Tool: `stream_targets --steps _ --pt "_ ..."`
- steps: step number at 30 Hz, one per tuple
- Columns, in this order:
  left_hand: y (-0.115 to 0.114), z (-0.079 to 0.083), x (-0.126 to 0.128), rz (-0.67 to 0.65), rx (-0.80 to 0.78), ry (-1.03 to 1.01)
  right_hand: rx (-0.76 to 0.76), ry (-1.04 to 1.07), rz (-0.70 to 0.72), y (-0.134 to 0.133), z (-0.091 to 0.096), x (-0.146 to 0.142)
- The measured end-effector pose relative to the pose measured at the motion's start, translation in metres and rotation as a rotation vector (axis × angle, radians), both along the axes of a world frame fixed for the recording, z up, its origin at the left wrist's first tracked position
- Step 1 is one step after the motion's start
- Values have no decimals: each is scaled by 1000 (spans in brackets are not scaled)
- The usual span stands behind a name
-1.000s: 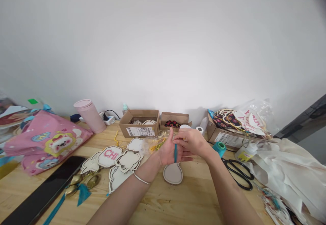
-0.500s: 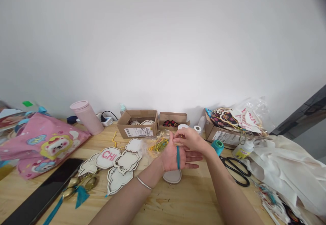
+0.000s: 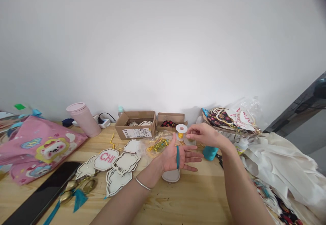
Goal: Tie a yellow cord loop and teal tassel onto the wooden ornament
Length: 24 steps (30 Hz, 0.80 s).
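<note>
My left hand (image 3: 171,157) is palm up with fingers stretched and spread. A band of teal thread (image 3: 178,157) is wound around its palm. My right hand (image 3: 203,134) is above and to the right, thumb and fingers pinched together on what looks like the teal thread; the strand itself is too thin to make out. Beside its fingertips stands a white spool (image 3: 181,129) with yellow cord. Below the right wrist, the teal thread cone (image 3: 210,153) is tilted. A white rounded plaque (image 3: 171,175) lies partly hidden under my left hand.
Left of my hands lie several white plaques (image 3: 125,162), brass bells (image 3: 89,185) and a black phone (image 3: 48,194). Cardboard boxes (image 3: 136,130) stand along the wall. A plastic bag of coloured cords (image 3: 159,144) lies behind my left hand. White fabric (image 3: 282,170) covers the right side.
My right hand has moved away from my left hand, to the right, uncovering the yellow spool. The teal cone has shifted left and tilted. My left hand stays nearly in place.
</note>
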<state>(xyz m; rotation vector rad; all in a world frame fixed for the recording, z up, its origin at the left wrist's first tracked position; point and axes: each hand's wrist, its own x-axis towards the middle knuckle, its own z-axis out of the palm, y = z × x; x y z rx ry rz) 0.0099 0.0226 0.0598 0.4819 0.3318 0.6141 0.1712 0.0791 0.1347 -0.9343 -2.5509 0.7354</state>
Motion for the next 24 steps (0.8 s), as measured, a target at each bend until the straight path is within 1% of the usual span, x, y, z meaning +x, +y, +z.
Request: stream_targets --steps 3,5,9,12,14,16,19,21,24 --pt "-2 3 1 -38 2 -21 4 -16 145 -9 19 2" --pt "-5 4 3 -48 11 -36 27 -11 213 -12 23 0" --pt "-8 10 5 -35 22 -87 45 3 185 -13 24 -1" --pt "-8 15 5 -40 47 -92 -22 21 176 -4 21 7" --pt "-10 17 4 -70 97 -51 -103 6 148 8 16 19" --pt "-12 18 3 -117 154 13 -151 3 83 24 9 35" --pt "-15 16 3 -144 222 106 -134 61 -42 44 1 64" --pt "-15 14 3 -138 256 187 -148 83 -116 49 3 79" --pt "-12 8 2 -121 302 319 -175 136 -185 39 18 92"
